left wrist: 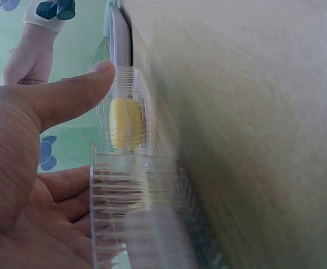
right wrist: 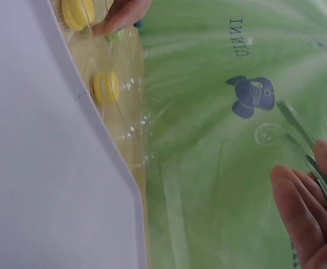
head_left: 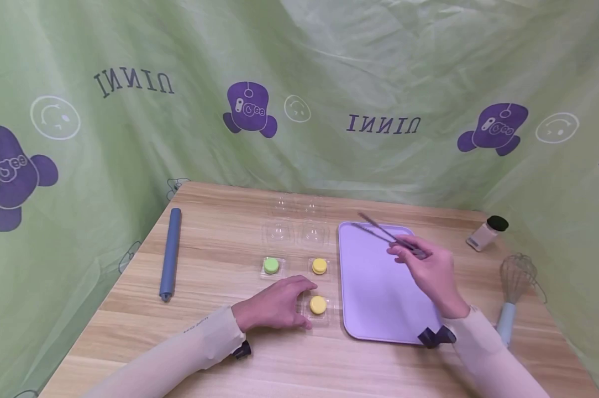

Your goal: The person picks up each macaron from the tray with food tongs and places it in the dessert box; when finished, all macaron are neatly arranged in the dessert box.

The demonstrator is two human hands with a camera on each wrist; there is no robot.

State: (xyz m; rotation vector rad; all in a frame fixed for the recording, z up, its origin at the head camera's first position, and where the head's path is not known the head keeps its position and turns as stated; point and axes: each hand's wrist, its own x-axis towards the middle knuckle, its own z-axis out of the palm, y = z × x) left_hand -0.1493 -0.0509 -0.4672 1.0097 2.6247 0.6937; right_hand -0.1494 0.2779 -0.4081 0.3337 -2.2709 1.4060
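My left hand (head_left: 278,304) is low over the table, thumb and fingers spread, beside a yellow macaron (head_left: 318,305) in a clear plastic box base. In the left wrist view the thumb (left wrist: 76,94) reaches close to that box; whether it touches cannot be told. Nearer that camera, a clear ribbed box base (left wrist: 132,182) holds a blurred greyish round piece. My right hand (head_left: 431,271) holds dark tongs (head_left: 386,231) above a lilac tray (head_left: 374,296); the tips are apart with nothing between. Behind are a green macaron (head_left: 271,266) and another yellow macaron (head_left: 319,266), each in a clear base.
Clear domed lids (head_left: 279,231) stand at the back of the wooden table (head_left: 220,232). A blue rolling pin (head_left: 171,251) lies at the left. On the right are a dark-capped jar (head_left: 485,234) and a whisk (head_left: 513,287). Green printed cloth (head_left: 329,160) hangs around the table.
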